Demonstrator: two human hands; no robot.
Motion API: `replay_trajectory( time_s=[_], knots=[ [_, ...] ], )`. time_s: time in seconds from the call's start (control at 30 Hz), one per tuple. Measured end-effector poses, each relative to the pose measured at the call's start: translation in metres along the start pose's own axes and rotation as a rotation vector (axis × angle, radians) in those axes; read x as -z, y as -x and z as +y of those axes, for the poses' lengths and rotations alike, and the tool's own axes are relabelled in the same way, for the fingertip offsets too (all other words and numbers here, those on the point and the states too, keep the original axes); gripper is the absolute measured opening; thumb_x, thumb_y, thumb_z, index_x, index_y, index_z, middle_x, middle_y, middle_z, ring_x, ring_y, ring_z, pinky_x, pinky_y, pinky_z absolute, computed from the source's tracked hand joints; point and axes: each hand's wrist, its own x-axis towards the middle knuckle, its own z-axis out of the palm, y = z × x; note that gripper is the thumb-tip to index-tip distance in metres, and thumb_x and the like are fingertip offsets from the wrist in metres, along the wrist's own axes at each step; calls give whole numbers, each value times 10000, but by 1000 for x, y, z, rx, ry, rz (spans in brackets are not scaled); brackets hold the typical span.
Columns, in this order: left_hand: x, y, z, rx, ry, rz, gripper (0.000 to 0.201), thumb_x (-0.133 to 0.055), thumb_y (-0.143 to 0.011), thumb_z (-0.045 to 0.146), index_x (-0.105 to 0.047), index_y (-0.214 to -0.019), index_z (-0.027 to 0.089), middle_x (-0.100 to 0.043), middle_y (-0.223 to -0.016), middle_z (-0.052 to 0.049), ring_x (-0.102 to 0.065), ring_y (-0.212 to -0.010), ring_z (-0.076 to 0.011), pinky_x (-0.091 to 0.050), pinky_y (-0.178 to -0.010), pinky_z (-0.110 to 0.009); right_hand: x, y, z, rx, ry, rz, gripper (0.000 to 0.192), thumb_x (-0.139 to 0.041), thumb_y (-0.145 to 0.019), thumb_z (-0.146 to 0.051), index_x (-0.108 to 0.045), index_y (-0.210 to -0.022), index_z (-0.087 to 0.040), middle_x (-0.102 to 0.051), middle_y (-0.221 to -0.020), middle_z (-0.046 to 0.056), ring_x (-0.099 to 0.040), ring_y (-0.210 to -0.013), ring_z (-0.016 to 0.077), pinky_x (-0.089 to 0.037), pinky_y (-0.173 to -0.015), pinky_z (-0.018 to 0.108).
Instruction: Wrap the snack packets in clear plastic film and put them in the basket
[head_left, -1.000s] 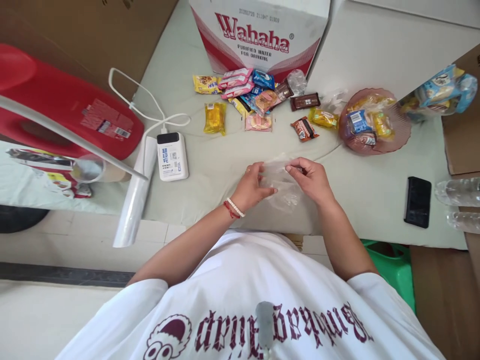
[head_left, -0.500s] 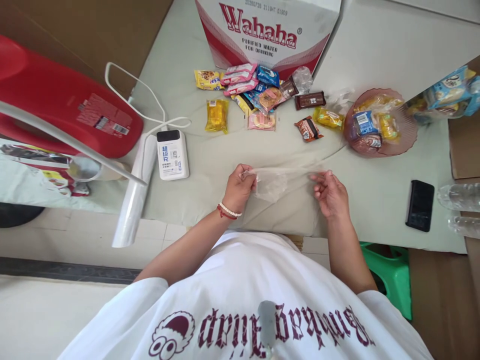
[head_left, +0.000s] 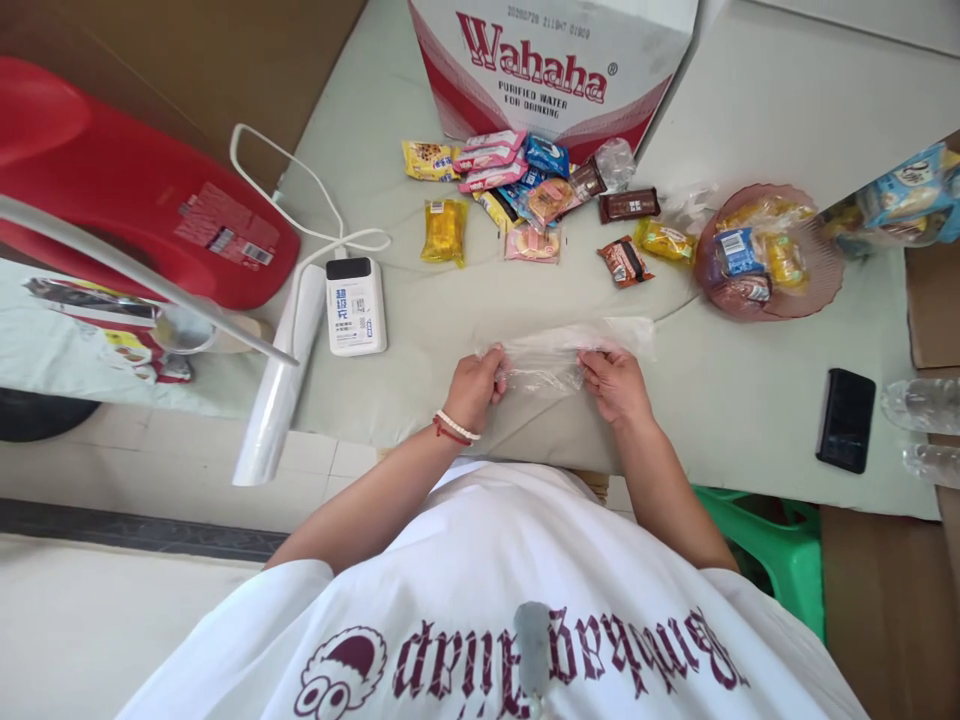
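A thin clear plastic bag (head_left: 544, 365) stretches between my two hands above the near part of the table. My left hand (head_left: 478, 388), with a white and a red bracelet at the wrist, pinches its left end. Fingers closed, my right hand (head_left: 615, 385) grips it farther right, and a loose end spreads out beyond that hand. Past the bag lie several wrapped snacks, among them a yellow packet (head_left: 443, 232), a pink packet (head_left: 532, 243) and a brown-and-orange packet (head_left: 625, 261).
A pink bowl (head_left: 825, 262) of snacks stands at the right, with a black phone (head_left: 845, 420) nearer. On the left are a white power bank (head_left: 356, 310) with its cable, a plastic film roll (head_left: 274, 410) and a red jug (head_left: 142, 190). A Wahaba-style water carton (head_left: 555, 65) stands behind.
My right hand has moved left, closer to my left hand, and now grips the bag. The bag hangs less taut, with its end fanned out to the right.
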Motion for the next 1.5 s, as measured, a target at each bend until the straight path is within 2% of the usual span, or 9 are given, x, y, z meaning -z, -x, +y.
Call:
replay_trajectory(
  time_s=[0.1, 0.23, 0.4, 0.57, 0.73, 1.0, 1.17, 1.37, 1.5],
  knots=[
    [20, -1, 4, -136, -168, 149, 197, -632, -819, 388, -563, -746, 219, -553, -632, 25, -460, -544, -128, -375, -550, -283, 4, 6, 4, 28, 49, 17, 222, -723, -694, -346, -616, -826, -202, -498, -646, -60, -283, -474, 59, -175, -423, 223],
    [29, 15, 19, -692, -593, 333, 80, -614, -848, 273, -612, -910, 222, -637, -952, -58, -572, -829, -200, -478, -800, -370, 10, 14, 10, 223, 238, 78, 106, -631, -773, -297, -563, -770, -216, -437, -612, -66, -350, -538, 92, -278, -487, 222],
    [-4, 26, 35, -1036, -1017, -248, 174, -603, -933, 335, -682, -1055, 241, -683, -1061, -107, -589, -1014, -274, -437, -909, -446, 14, 18, 6, 388, 432, 28, 87, -588, -840, -286, -572, -784, -222, -446, -628, -51, -399, -582, 120, -332, -542, 244],
    [-28, -9, 23, -755, -1160, -353, 201, -644, -907, 281, -728, -1073, 205, -692, -1107, -144, -603, -1071, -312, -436, -895, -447, 22, 15, 4, 322, 468, 3, 215, -652, -852, -376, -686, -990, -214, -436, -574, -71, -369, -513, 121, -309, -501, 254],
    [-4, -32, 14, -580, -569, -523, 253, -690, -871, 451, -765, -826, 213, -680, -859, -67, -632, -802, -199, -470, -778, -332, 35, 22, 5, 182, 325, 18, 282, -740, -803, -452, -694, -923, -201, -471, -596, -70, -338, -517, 92, -262, -481, 232],
    [19, -12, 13, -210, -34, -222, 332, -841, -707, 503, -721, -729, 195, -594, -678, 7, -486, -614, -114, -389, -591, -266, 48, 36, 3, 99, 189, 2, 289, -758, -802, -478, -675, -873, -210, -462, -627, -68, -313, -522, 84, -261, -472, 219],
    [32, -1, 18, 10, 252, -81, 242, -838, -587, 309, -654, -685, 185, -696, -813, -22, -633, -780, -167, -520, -694, -294, 55, 40, 5, 238, 134, 31, 187, -736, -783, -382, -649, -792, -217, -668, -950, 15, -592, -804, 148, -505, -682, 264],
    [50, -7, 47, 208, 241, -221, 414, -775, -674, 530, -606, -842, 192, -751, -990, -83, -737, -979, -287, -586, -804, -405, 54, 48, -3, 135, -145, -124, 147, -726, -738, -291, -614, -676, -220, -673, -1348, 7, -686, -1155, 292, -598, -856, 411],
    [24, -27, 61, 373, 43, -463, 626, -883, -632, 628, -614, -991, 192, -766, -933, -103, -753, -873, -268, -571, -740, -366, 46, 48, -7, 86, -186, -217, 136, -745, -704, -277, -636, -671, -204, -656, -1409, 34, -713, -1135, 328, -626, -801, 422]
  ],
)
